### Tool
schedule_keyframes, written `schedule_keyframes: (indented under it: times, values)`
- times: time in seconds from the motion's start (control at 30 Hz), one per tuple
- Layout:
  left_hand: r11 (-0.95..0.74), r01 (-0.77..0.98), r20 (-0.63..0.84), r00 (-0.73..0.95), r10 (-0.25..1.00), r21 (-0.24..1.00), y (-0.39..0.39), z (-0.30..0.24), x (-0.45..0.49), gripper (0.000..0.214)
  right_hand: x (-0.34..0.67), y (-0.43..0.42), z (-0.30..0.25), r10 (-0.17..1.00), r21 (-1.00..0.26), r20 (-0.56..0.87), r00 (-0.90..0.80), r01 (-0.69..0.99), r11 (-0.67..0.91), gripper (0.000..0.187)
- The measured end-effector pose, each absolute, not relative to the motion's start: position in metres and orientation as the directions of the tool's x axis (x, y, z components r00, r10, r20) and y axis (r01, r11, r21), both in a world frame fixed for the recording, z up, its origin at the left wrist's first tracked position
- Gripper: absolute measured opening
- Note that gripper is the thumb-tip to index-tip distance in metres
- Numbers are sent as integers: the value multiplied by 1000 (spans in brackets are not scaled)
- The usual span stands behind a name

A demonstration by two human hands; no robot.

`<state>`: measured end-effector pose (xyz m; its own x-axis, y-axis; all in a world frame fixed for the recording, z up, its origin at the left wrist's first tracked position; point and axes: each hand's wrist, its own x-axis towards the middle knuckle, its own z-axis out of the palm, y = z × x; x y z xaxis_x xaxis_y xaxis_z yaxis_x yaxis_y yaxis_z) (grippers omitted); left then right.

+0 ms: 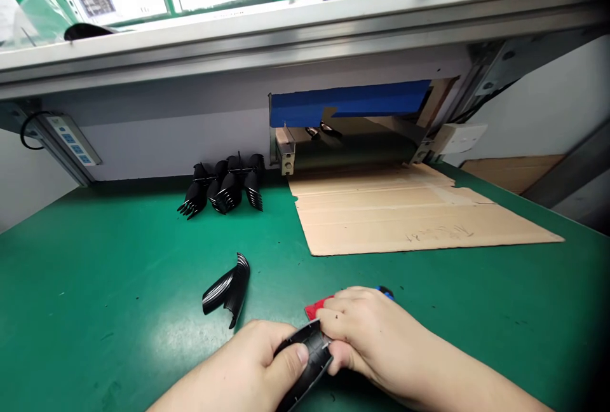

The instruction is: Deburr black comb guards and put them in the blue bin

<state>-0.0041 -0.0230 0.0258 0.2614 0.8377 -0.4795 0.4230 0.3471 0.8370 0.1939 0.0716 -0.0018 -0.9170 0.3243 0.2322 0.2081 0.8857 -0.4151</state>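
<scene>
The left hand (267, 350) grasps a black shell (314, 360) low in the scene, its thumb pressed into the hollow side. The right hand (365, 322) is curled nearly closed against the shell's right end; the contact is hidden, so I cannot tell whether that grip pinches the shell or a small tool. The shell could twist or slip if the left thumb eases off, and its thin edge might crack if pressed too hard. Just beyond the right hand show a red piece (314, 308) and a blue-and-black object (387, 292), both partly hidden. Farther left on the table (119, 272) lie two black curved pieces (239, 285); beyond them, left of the cardboard (405, 224), black combs (230, 196).
</scene>
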Motion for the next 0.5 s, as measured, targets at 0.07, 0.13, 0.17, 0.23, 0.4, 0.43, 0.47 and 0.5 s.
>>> schedule_keyframes:
  times: [0.07,0.13,0.17,0.23,0.4,0.43,0.47,0.5]
  values:
    - [343,442,-483,257,837,829,-23,30,-4,42,196,72,3,337,-583,234,-912,146,799,68]
    - [343,450,-487,257,835,825,-23,35,-4,44,199,74,7,401,-666,250,-881,144,732,65]
    - [348,450,-490,252,834,822,-23,36,-3,44,201,74,9,440,-674,267,-857,160,721,64]
    - [349,449,-491,251,834,823,-22,39,-3,44,203,76,9,485,-644,310,-818,195,740,64]
    - [337,415,-469,273,840,845,-19,39,-2,42,202,75,2,441,-460,359,-823,255,850,61]
    - [339,408,-466,268,843,848,-19,39,-2,41,201,74,0,431,-416,362,-827,270,868,61]
    - [341,402,-464,265,845,850,-20,39,-2,40,200,74,-1,425,-368,367,-827,291,883,62]
    - [341,402,-464,262,846,850,-20,38,-2,39,200,73,-3,425,-317,375,-824,317,894,63]
